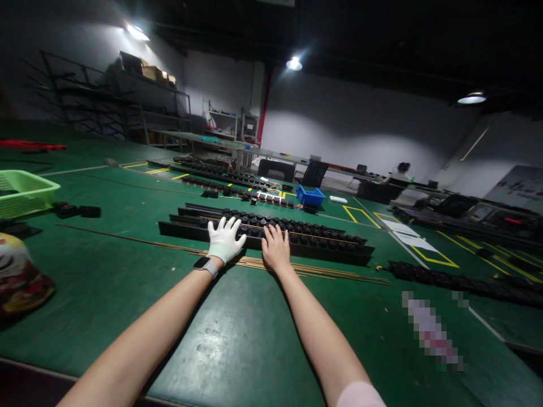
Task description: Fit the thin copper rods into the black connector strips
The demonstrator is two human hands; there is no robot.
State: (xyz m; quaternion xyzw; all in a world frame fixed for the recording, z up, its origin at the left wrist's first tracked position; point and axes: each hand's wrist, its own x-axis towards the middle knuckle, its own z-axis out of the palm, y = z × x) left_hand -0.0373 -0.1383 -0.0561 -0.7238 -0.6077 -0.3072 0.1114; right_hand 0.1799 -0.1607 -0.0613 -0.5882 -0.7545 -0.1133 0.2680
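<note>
Head cam, the only view here: both hands are palm-down on the black rail assembly (254, 232), which sits on the green bench (237, 339) straight ahead of the person. Left hand (224, 239) wears a white glove, fingers fanned wide; right hand (276, 249) is bare, fingers a bit spread too. Neither looks pinched around anything, but the fingertips blend into the dark parts, so exact contact is tough to call.

The assembly's long axis runs left to right, with its right end angled closer to the camera. Bits of it are hidden under the 2 hands, and I can't count the small black pieces lined up along it. The thin brass-colored rods (314, 270) lie on the near side, roughly parallel, partly covered by the hands.

The light green basket (29, 200) and a printed bag (21, 274) get cut off at the left edge. There's a pixelated patch (432, 333) at lower right, so no clue what that is.
</note>
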